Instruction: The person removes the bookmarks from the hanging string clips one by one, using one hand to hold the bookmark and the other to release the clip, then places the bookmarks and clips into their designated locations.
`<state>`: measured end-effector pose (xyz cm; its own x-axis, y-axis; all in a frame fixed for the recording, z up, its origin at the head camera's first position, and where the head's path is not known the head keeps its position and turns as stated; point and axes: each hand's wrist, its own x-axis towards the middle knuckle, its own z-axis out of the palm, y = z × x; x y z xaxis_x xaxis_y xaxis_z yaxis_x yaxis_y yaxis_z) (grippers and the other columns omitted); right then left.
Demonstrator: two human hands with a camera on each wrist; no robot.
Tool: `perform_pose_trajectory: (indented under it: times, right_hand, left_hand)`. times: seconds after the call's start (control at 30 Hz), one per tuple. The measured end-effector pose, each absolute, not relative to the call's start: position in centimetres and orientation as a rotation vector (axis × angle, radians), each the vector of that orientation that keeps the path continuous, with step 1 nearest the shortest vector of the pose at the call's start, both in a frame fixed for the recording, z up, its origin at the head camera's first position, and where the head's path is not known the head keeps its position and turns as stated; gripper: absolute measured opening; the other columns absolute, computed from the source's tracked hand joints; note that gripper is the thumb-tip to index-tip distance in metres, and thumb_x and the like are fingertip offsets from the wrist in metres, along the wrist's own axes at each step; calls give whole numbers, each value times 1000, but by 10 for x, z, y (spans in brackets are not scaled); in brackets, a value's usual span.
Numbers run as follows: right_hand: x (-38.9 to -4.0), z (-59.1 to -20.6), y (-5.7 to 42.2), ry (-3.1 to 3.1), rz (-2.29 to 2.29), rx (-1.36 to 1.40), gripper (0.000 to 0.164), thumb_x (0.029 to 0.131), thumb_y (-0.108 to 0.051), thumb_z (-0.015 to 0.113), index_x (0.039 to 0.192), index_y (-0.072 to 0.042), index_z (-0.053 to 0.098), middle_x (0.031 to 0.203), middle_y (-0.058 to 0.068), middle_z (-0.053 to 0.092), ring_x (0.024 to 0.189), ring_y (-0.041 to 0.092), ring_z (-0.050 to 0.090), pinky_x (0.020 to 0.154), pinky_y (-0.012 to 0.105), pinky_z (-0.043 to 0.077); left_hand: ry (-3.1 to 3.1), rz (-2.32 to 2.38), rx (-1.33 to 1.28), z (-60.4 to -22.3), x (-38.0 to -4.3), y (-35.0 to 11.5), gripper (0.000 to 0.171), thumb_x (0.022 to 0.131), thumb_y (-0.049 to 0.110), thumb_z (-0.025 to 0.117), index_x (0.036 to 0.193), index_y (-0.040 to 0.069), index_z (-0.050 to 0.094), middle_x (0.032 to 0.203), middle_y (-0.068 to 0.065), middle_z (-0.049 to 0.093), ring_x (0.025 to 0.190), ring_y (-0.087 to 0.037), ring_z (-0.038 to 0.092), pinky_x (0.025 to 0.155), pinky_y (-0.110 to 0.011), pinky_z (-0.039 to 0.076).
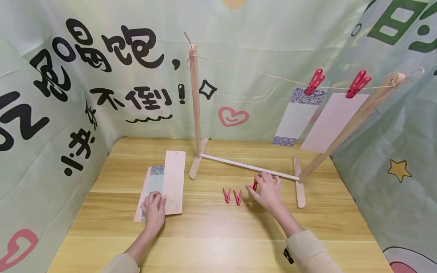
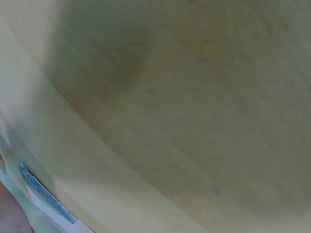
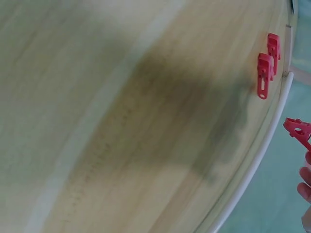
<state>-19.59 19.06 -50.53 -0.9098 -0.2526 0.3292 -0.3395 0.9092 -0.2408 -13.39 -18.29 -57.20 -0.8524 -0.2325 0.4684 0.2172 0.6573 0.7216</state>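
Near the table's left side, my left hand (image 1: pixel 153 212) grips a pale pink card (image 1: pixel 174 182) by its left edge; the fingertips are partly hidden. Beneath that hand lies a blue-patterned card (image 1: pixel 156 182) over another pink one. In the left wrist view only a patterned card edge (image 2: pixel 46 194) and a bit of the hand (image 2: pixel 12 213) show. My right hand (image 1: pixel 268 191) pinches a red clothespin (image 1: pixel 255 185) just above the table, in front of the white rod. Two more red clothespins (image 3: pixel 265 73) rest on the tabletop to its left.
A wooden stand with a left post (image 1: pixel 195 102), right post (image 1: pixel 355 125) and white rod (image 1: pixel 249 166) holds a string (image 1: pixel 252 70). From its right part hang a patterned card (image 1: pixel 298 113) and a pink card (image 1: pixel 334 121), clipped by clothespins (image 1: pixel 358 84). Printed curtains (image 1: pixel 143 129) surround the table (image 1: pixel 218 242).
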Motion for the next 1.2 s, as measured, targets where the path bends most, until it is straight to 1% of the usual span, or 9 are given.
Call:
perform_pose_trajectory:
  times: [0.27, 0.43, 0.67, 0.93, 1.2]
  right_hand:
    - [-194, -515, 191, -2838, 343, 432, 37, 80, -45, 63, 86, -9, 60, 103, 10, 55, 101, 30, 48, 91, 55, 23]
    - [-193, -520, 191, -2880, 323, 411, 37, 81, -45, 63, 88, -9, 61, 102, 9, 54, 103, 29, 46, 92, 56, 22]
    - [-193, -526, 190, -2913, 297, 394, 36, 81, -46, 62, 82, -10, 59, 101, 10, 54, 104, 31, 47, 93, 56, 21]
    - [-194, -530, 186, -2930, 256, 366, 37, 79, -47, 63, 76, -11, 57, 96, 9, 53, 102, 31, 48, 94, 57, 21]
    - [-196, -532, 182, -3036, 220, 318, 40, 82, -48, 60, 77, -8, 58, 100, 11, 53, 105, 31, 46, 97, 58, 19]
  left_hand:
    - [-2325, -1069, 63, -576, -131, -189, 20, 89, 5, 52, 70, 2, 50, 95, -19, 49, 87, -35, 40, 88, -57, 17]
    - [-2336, -1036, 112, -578, -130, -193, 18, 88, 3, 53, 70, 0, 51, 96, -20, 49, 89, -37, 40, 88, -57, 18]
    - [-2341, -1059, 193, -580, -130, -198, 19, 87, 1, 53, 68, -1, 51, 97, -20, 49, 93, -37, 41, 90, -55, 17]
    - [-2344, -1049, 230, -582, -129, -205, 18, 86, 1, 53, 69, -3, 53, 97, -20, 48, 93, -37, 40, 89, -55, 16]
    - [-2392, -1032, 293, -585, -129, -211, 21, 88, 5, 53, 69, -4, 54, 98, -21, 48, 93, -38, 39, 88, -54, 16]
